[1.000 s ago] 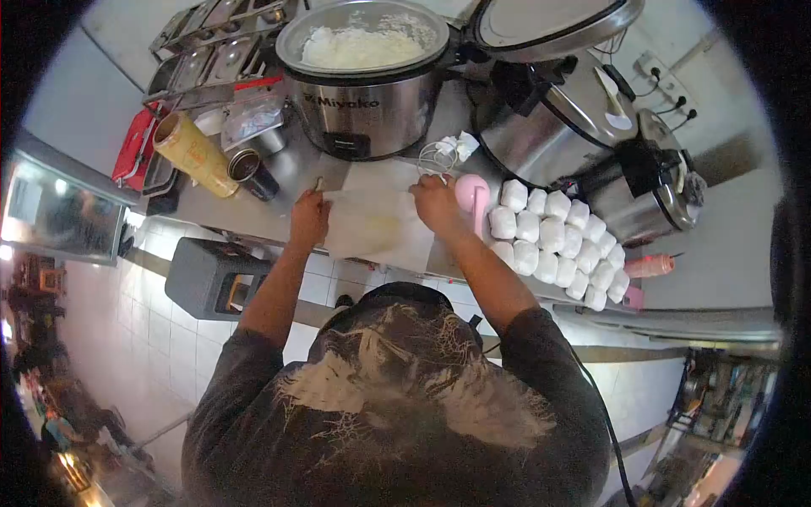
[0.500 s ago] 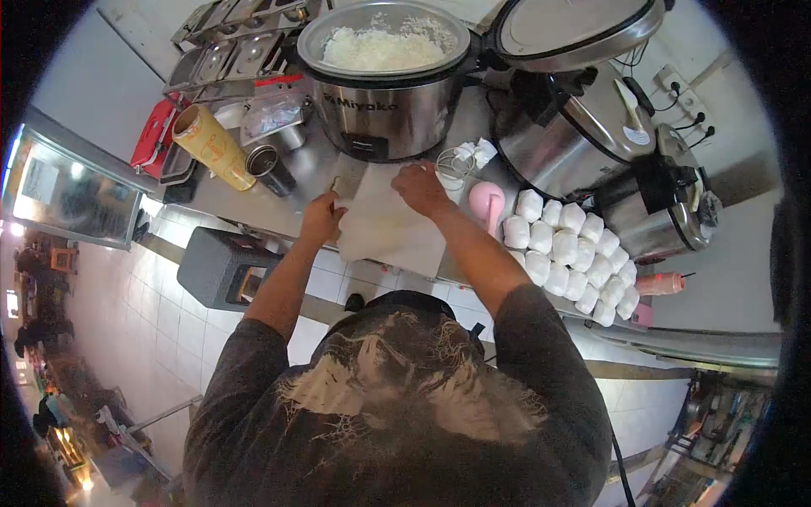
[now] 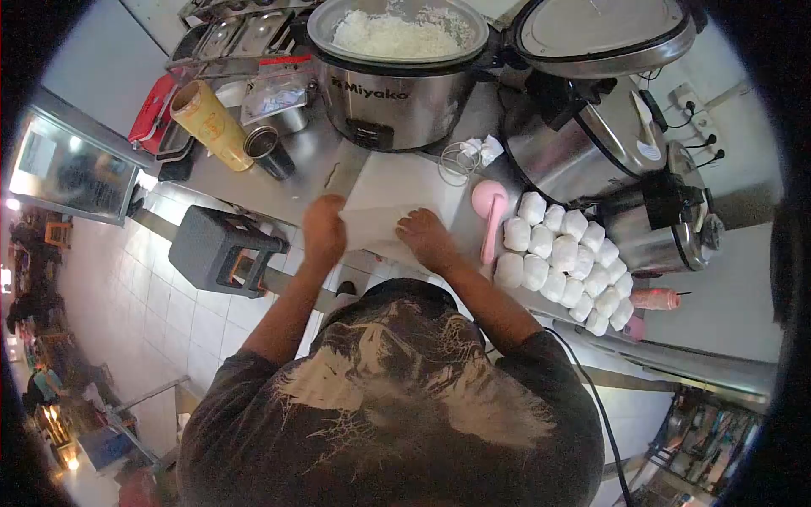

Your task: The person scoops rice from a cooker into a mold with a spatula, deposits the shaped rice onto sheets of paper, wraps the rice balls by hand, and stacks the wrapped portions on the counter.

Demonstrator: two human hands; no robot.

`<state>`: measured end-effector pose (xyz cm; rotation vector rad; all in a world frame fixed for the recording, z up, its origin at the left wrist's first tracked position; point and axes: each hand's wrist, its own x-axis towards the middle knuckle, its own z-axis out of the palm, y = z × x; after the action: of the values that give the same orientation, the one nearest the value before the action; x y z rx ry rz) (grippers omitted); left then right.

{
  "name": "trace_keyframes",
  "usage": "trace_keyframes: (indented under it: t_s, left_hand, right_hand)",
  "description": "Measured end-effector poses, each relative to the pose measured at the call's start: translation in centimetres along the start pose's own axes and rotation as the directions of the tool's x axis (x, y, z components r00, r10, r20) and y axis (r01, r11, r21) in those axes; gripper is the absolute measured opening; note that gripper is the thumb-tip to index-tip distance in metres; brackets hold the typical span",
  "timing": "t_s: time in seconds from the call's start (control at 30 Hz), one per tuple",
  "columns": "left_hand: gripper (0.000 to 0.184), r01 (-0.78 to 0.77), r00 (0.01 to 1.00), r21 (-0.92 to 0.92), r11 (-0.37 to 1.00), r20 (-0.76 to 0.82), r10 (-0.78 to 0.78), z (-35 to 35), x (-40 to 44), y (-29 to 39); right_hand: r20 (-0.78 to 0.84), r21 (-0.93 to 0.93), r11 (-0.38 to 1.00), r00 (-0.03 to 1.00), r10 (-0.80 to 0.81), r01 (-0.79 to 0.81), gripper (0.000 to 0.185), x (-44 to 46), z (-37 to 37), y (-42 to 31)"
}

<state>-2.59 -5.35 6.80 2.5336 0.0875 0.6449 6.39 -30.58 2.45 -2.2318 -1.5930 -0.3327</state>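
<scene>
A pale, thin sheet of paper [image 3: 372,221] stretches between my hands at the counter's front edge. My left hand [image 3: 325,230], slightly blurred, is closed at the sheet's left side. Bent over its right side are the fingers of my right hand [image 3: 428,239]. More white paper [image 3: 397,179] lies flat beyond the hands, in front of a Miyako rice cooker [image 3: 397,106] with its lid up. Cooked rice [image 3: 393,35] fills its pot. To the right rests a pink scoop [image 3: 490,203], beside rows of white wrapped bundles [image 3: 564,252].
A yellow roll [image 3: 209,127] and a dark metal cup [image 3: 269,154] stand on the left. Behind the scoop lies a coiled white cable [image 3: 458,165]. Another steel cooker [image 3: 583,148] occupies the right back. A grey stool [image 3: 224,249] stands on the floor at left.
My right hand has come back toward my body, drawing the near part of the paper with it. My left hand has moved slightly nearer too. The camera view has shifted a little.
</scene>
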Motion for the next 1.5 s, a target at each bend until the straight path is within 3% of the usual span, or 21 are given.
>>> trace_keyframes:
  t_s: [0.03,0.1,0.13,0.2,0.33,0.4,0.43,0.5,0.6,0.7,0.93,1.03,1.13,1.2,1.23,1.3,1.33,1.37,1.4,1.43,1.5]
  left_hand:
    - [0.038,0.007,0.980,0.019,1.000,0.198,-0.010,0.8,0.0,2.0]
    - [0.053,-0.277,0.914,0.097,0.956,0.332,0.231,2.5,-1.1,6.3]
    - [0.053,-0.269,0.918,0.102,0.958,0.328,0.223,4.1,-2.1,6.7]
    - [0.066,-0.171,0.923,0.286,0.943,0.380,0.052,7.1,-4.0,6.6]
    - [0.073,-0.116,0.914,0.356,0.927,0.404,-0.041,7.5,-6.1,5.7]
    - [0.076,-0.003,0.895,0.283,0.959,0.428,-0.123,7.5,-6.4,5.5]
    - [0.076,0.001,0.898,0.287,0.958,0.421,-0.128,7.6,-6.6,5.4]
    - [0.080,0.096,0.893,0.272,0.957,0.402,-0.203,7.9,-6.9,5.2]
    - [0.083,0.308,0.862,0.153,0.939,0.372,-0.343,8.1,-7.6,4.7]
    - [0.086,0.295,0.812,0.349,0.890,0.399,-0.425,7.9,-7.6,4.7]
    - [0.083,0.343,0.764,0.420,0.840,0.395,-0.510,7.6,-6.5,4.5]
    - [0.072,0.289,0.743,0.398,0.871,0.480,-0.466,7.2,-5.0,4.0]
    - [0.063,0.085,0.808,0.429,0.899,0.499,-0.315,6.7,-3.1,1.9]
    - [0.055,0.036,0.655,0.413,0.910,0.678,-0.333,4.5,-0.2,1.8]
    - [0.055,0.031,0.665,0.414,0.910,0.671,-0.328,4.6,0.8,1.6]
    - [0.040,0.097,0.765,0.358,0.929,0.570,-0.299,4.9,2.0,0.9]
    - [0.040,0.089,0.770,0.357,0.930,0.567,-0.291,5.3,2.3,0.9]
    - [0.032,0.183,0.777,0.304,0.935,0.539,-0.327,5.8,2.5,0.9]
    - [0.025,0.273,0.777,0.246,0.930,0.513,-0.364,6.0,2.8,1.3]
    - [0.025,0.267,0.781,0.244,0.932,0.511,-0.358,6.2,3.0,1.6]
    - [0.020,0.273,0.765,0.374,0.886,0.475,-0.436,6.7,2.7,2.2]
  right_hand:
    - [0.001,0.001,1.000,1.000,-0.004,0.004,0.022,-0.6,0.9,0.3]
    - [0.076,0.060,0.998,0.997,-0.005,0.000,0.026,-1.6,2.8,0.8]
    - [0.078,0.064,0.998,0.997,-0.014,0.009,0.026,-0.7,1.2,0.1]
    - [0.282,0.149,0.971,0.949,0.138,-0.186,0.033,0.8,-1.6,-1.1]
    - [0.109,0.293,0.924,0.968,0.225,-0.247,0.054,-0.3,1.2,-1.8]
    - [0.159,0.109,0.929,0.928,0.336,-0.354,0.076,-0.5,1.7,-2.5]
    - [0.158,0.110,0.932,0.932,0.327,-0.346,0.076,-0.6,1.6,-2.6]
    - [0.393,-0.004,0.881,0.809,0.437,-0.474,0.087,-0.6,1.5,-2.7]
    - [0.385,-0.027,0.851,0.780,0.494,-0.525,0.088,-0.9,1.3,-3.0]
    - [0.405,-0.077,0.835,0.749,0.525,-0.544,0.087,-1.0,1.1,-3.0]
    - [0.470,-0.126,0.880,0.753,0.460,-0.459,0.095,-0.1,-0.5,-1.9]
    - [0.528,-0.078,0.921,0.768,0.363,-0.381,0.092,1.2,-0.8,-0.7]
    - [0.676,-0.109,0.955,0.683,0.275,-0.276,0.088,2.4,-1.9,1.3]
    - [0.760,-0.063,0.966,0.615,0.210,-0.252,0.076,3.2,-2.0,3.0]
    - [0.752,-0.070,0.966,0.623,0.215,-0.249,0.076,3.9,-1.0,4.5]
    - [0.739,0.106,0.846,0.611,0.283,-0.522,0.056,5.0,1.7,7.3]
    - [0.733,0.103,0.846,0.615,0.290,-0.523,0.056,4.5,1.8,6.9]
    - [0.472,0.171,0.852,0.800,0.370,-0.494,0.044,3.7,2.0,6.0]
    - [0.160,0.225,0.866,0.894,0.419,-0.446,0.033,3.4,2.3,5.5]
    - [0.153,0.222,0.867,0.894,0.421,-0.446,0.033,3.6,2.6,5.5]
    - [0.344,0.212,0.762,0.776,0.529,-0.613,0.021,4.0,2.9,5.5]
